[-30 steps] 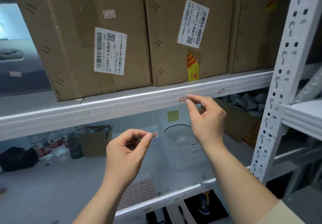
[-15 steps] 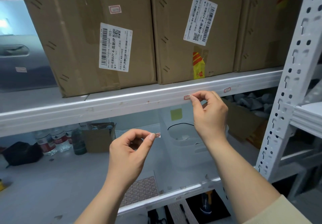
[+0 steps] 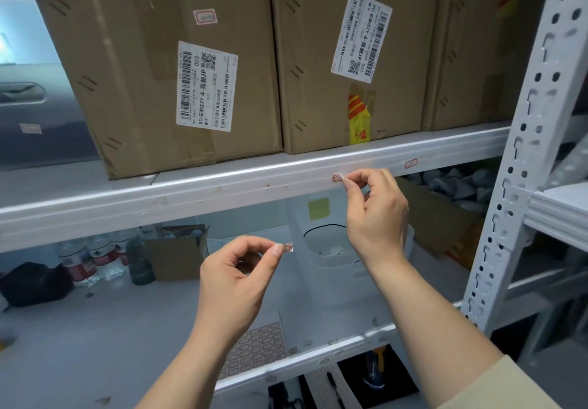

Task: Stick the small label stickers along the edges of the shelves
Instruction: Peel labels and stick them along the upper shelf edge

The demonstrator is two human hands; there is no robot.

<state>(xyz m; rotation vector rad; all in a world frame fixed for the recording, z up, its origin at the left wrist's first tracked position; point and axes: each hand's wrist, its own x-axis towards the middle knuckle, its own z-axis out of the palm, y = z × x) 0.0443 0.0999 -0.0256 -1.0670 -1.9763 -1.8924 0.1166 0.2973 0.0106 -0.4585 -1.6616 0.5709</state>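
red-outlined sticker (image 3: 336,178) half-peeled on shelf edge (image 3: 222,195)

Shelf edge (image 3: 222,195) white-grey, flecked with small rust-brown marks. Stickers on edge (image 3: 336,178) and (image 3: 410,163) white with red outline. Sticker at left hand (image 3: 289,247) same white, red border. Sticker sheet (image 3: 257,348) pale, grid of red-outlined rectangles. Cardboard boxes (image 3: 143,68) brown, strips of glossy tan tape. Shipping labels (image 3: 206,86) white, black barcodes and print. Tape on middle box (image 3: 359,119) yellow with red stripes. Upright post (image 3: 521,160) white, rows of dark punched holes. Square note (image 3: 318,208) yellow-green. Sleeve (image 3: 496,386) beige.
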